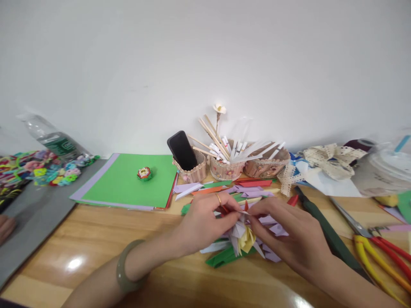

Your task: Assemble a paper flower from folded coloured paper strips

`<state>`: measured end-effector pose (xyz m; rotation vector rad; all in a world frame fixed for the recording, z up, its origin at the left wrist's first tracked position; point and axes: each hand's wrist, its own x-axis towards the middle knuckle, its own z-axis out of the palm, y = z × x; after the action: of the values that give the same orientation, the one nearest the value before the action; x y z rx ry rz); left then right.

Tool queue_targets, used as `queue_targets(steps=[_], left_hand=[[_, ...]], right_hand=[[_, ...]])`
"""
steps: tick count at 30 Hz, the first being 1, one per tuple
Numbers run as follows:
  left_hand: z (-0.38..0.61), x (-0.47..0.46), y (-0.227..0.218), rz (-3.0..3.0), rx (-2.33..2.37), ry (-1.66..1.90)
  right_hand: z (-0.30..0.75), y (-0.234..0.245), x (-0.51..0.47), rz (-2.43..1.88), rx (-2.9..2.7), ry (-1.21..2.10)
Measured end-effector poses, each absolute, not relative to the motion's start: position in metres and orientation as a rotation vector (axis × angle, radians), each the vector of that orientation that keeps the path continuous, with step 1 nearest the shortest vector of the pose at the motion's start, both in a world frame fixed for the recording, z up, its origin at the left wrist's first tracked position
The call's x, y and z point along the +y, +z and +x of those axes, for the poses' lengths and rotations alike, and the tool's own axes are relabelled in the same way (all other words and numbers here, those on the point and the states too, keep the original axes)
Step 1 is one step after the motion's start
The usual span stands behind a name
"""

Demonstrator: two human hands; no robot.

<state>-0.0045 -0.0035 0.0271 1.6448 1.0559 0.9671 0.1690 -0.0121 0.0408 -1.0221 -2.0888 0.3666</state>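
Note:
My left hand [205,218], with a ring on one finger and a green bangle at the wrist, is closed in a pinch on a folded paper flower [245,235] of lavender, white and yellow pieces. My right hand [289,233] meets it from the right, fingers pinched on the same paper flower. The flower lies low over the wooden table [96,248], on top of loose green and lavender folded papers.
A stack of green and purple paper sheets [128,182] with a small paper flower [144,173] lies at the left. Behind stand small baskets with a phone [182,150] and sticks [221,149]. Lace [321,160], scissors [379,252] and a dark roll [324,226] sit right. Another person's hand [6,226] shows far left.

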Motion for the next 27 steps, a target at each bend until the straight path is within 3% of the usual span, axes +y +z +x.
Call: queue_targets(steps=[5, 11, 17, 22, 27], left_hand=[[-0.005, -0.001, 0.027, 1.491, 1.001, 1.012], [-0.008, 0.005, 0.031, 1.399, 1.105, 0.771], [-0.006, -0.001, 0.03, 1.508, 1.189, 0.768], [-0.006, -0.006, 0.026, 1.82, 1.207, 0.905], [-0.011, -0.002, 0.035, 1.751, 1.047, 0.808]], right_hand=[[0.173, 0.044, -0.007, -1.149, -2.117, 0.695], [0.174, 0.039, -0.008, -1.076, -2.152, 0.477], [0.173, 0.044, -0.004, -1.178, -2.276, 0.659], [0.175, 0.044, -0.008, -1.011, -2.363, 0.393], [0.178, 0.046, -0.009, -0.928, -2.382, 0.205]])
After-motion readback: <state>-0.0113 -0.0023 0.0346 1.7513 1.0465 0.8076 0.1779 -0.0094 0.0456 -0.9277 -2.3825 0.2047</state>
